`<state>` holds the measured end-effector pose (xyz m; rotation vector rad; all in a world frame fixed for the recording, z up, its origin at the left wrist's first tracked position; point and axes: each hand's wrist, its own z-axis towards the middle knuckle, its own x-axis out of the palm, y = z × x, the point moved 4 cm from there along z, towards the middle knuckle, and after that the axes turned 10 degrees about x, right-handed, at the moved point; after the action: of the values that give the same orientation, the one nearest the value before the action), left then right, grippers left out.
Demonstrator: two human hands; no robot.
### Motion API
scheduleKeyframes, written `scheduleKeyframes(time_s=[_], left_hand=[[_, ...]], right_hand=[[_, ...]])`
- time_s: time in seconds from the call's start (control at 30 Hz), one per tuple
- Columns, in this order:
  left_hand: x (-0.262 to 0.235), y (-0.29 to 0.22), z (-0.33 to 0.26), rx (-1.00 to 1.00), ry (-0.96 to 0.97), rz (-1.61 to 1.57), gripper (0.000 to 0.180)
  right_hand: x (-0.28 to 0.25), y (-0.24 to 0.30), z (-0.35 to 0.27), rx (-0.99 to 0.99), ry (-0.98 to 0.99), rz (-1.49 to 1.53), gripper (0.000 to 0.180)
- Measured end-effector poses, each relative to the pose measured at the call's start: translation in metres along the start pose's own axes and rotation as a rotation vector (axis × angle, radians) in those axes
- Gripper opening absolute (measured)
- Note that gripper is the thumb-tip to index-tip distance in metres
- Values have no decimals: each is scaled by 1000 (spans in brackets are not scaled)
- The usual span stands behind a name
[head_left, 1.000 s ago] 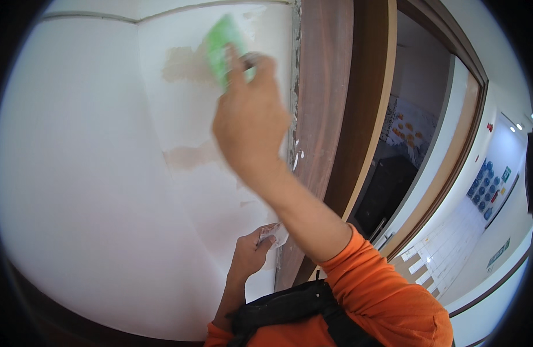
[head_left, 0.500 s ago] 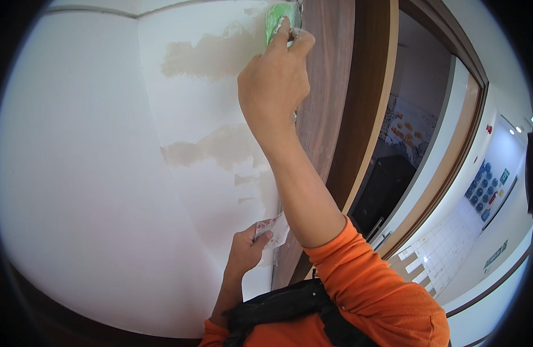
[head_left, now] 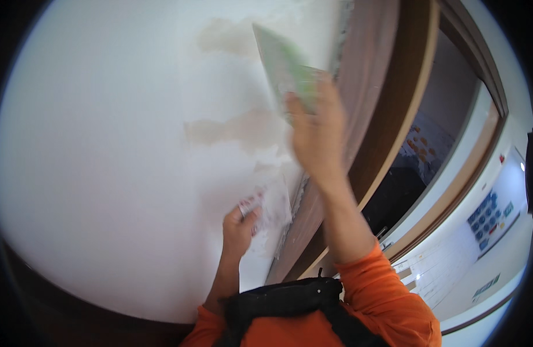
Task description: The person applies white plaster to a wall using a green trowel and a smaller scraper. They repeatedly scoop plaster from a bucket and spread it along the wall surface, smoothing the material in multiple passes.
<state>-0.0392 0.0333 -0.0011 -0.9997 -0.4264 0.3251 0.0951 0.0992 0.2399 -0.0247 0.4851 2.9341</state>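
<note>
My right hand (head_left: 321, 139) is closed on a green plastic putty spreader (head_left: 278, 61), smeared by motion, its broad blade tilted up and to the left in front of the wall. Lower down, my left hand (head_left: 237, 231) grips a whitish, putty-smeared spreader (head_left: 274, 205) between thumb and fingers. Behind both tools stands a white wall (head_left: 104, 150). Damp-looking beige putty patches (head_left: 232, 130) mark it, with another patch (head_left: 223, 37) higher up. Whether the green blade touches the wall I cannot tell.
A brown wood door frame (head_left: 368, 75) borders the wall on the right, with a rough putty-edged seam alongside. Past it a doorway opens onto a dark room with a black cabinet (head_left: 397, 194). At far right, a tiled corridor holds several blue water bottles (head_left: 485, 220).
My right hand has come down from the top of the wall with the green spreader, whose blade now shows broadly. My left hand has risen slightly with its spreader. The view has shifted.
</note>
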Motion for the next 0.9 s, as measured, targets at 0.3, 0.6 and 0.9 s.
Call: scheduleKeyframes(time_s=[0.3, 0.6, 0.9], left_hand=[[-17, -36, 17, 517, -355, -516, 37], [-14, -42, 2, 141, -225, -628, 36], [-2, -51, -4, -75, -118, -808, 32]], right_hand=[[-49, -61, -133, 1133, 76, 859, 39], [-66, -111, -147, 807, 17, 909, 48], [-58, -72, -148, 64, 401, 449, 31]])
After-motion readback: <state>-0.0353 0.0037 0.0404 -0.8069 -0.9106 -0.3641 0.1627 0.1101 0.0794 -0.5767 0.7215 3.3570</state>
